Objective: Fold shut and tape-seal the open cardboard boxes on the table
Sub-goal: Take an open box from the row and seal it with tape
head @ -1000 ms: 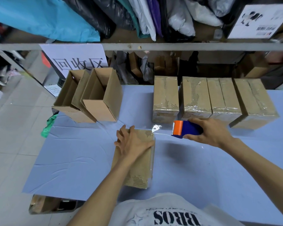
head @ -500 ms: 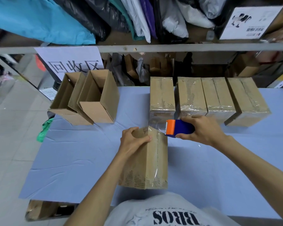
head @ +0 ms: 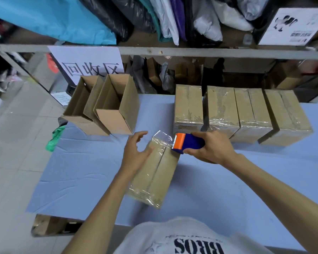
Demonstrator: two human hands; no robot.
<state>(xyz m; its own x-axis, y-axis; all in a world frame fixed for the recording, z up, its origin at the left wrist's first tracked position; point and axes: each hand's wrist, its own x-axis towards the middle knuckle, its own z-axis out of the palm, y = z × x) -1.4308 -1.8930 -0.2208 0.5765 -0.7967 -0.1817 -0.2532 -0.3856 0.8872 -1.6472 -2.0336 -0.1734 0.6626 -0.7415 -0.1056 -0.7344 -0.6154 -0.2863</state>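
On the left of the blue-covered table (head: 81,171), two open brown cardboard boxes (head: 116,121) are standing side by side, touching. Nearer the middle, the left hand (head: 134,153) is resting its palm against the left side of a closed brown cardboard box (head: 154,180), fingers loosely spread and gripping nothing. At that box's far end, the right hand (head: 213,147) is gripping an orange-and-blue tape dispenser (head: 188,143), with clear tape (head: 163,137) running from it onto the box. Behind it, four sealed brown boxes (head: 246,110) are sitting in a row.

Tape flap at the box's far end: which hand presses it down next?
Probably left: the left hand is free beside the flap, while the right hand grips the tape dispenser.
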